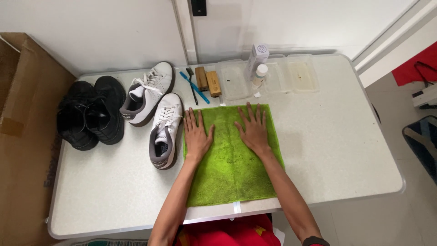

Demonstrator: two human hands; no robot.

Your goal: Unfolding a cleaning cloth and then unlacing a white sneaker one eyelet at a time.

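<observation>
On the white counter [346, 150], near its front edge and about in the middle, lies a green cloth [232, 173], spread out flat. Both hands rest on the upper half of this cloth, palms down. The left hand [196, 134] is at the left side of the cloth and the right hand [253, 128] is a little to the right of the middle. The fingers [255, 114] of each hand are stretched out and slightly apart, and they grip nothing.

Just beside the left edge of the cloth stands a pair of white sneakers [157, 114], and further left a pair of black shoes [91, 113]. Behind the cloth, near the wall, lie two wooden brushes [207, 80], a blue toothbrush [195, 87] and a black one [192, 89]. To the right of them are clear plastic trays [298, 75], with a white bottle [259, 75] and a white box [257, 57] among them. At the far left stands a cardboard box [20, 118].
</observation>
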